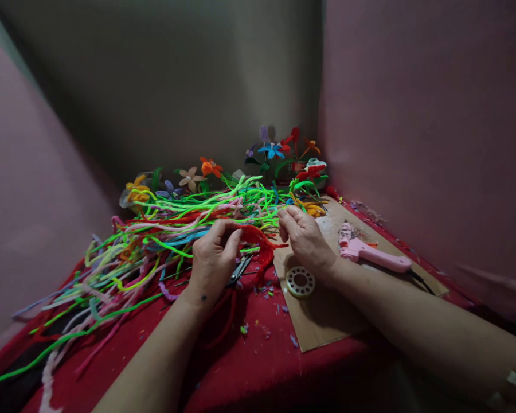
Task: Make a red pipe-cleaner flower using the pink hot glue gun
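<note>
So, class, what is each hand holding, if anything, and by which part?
The left hand pinches the red fuzzy strip by its upper left part, between thumb and fingers. Whether the right hand, fingers curled, grips anything cannot be told.

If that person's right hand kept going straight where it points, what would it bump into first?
Most likely the heap of pipe cleaners, whose bright green strands lie beyond the right hand in the picture, though its height above them is hard to judge.
</note>
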`<state>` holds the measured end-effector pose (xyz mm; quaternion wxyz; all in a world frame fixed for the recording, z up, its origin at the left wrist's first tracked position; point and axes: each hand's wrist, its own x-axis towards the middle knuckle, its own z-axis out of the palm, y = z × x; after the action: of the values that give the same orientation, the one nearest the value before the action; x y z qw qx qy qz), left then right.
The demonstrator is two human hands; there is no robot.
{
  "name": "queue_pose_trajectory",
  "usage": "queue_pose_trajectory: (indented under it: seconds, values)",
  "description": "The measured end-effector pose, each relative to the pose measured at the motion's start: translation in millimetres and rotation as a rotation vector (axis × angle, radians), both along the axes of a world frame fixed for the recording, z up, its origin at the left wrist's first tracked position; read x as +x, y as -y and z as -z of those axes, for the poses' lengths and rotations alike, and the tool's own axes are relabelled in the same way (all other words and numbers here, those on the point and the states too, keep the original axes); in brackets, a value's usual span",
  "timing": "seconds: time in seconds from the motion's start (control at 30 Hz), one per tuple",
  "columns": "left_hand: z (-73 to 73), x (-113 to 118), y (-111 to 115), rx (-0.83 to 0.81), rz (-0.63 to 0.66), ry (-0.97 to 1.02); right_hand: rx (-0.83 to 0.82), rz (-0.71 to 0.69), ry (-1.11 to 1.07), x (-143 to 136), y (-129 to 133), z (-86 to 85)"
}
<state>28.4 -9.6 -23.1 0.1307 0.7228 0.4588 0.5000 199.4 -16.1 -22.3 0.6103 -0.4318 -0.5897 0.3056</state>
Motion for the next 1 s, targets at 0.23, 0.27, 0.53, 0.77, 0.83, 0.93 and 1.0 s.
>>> queue_pose_trajectory:
  seconds: [0.23,0.27,0.53,0.77,0.83,0.93,1.0]
  values:
    - [-0.5,-0.6,-0.6,0.017,-0.007,-0.03,0.015,-0.021,0.012,1.9,-2.0,2.5]
    - [-0.7,-0.5,-0.5,0.02,-0.01,-0.032,0.012,-0.032,0.007,1.6,-1.5,2.3]
    - [-2.8,1.3,2.3,0.054,-0.017,-0.064,-0.07,-0.168,0.066,-5.6,-3.7,5.6]
    - [-5.7,3.9,8.9,0.112,-0.024,-0.151,-0.222,-0.261,-0.001,-4.2,-2.2,4.9]
    - [-5.1,4.5,9.8,0.117,-0.023,-0.146,-0.3,-0.324,-0.1,-5.2,-1.2,4.7]
    - [-4.5,6.5,9.2,0.055,0.015,-0.035,-0.368,-0.382,-0.205,-7.3,-1.7,6.8]
    - [-5.1,8.3,7.8,-0.038,0.079,0.103,-0.369,-0.388,-0.261,-8.3,-3.2,8.9]
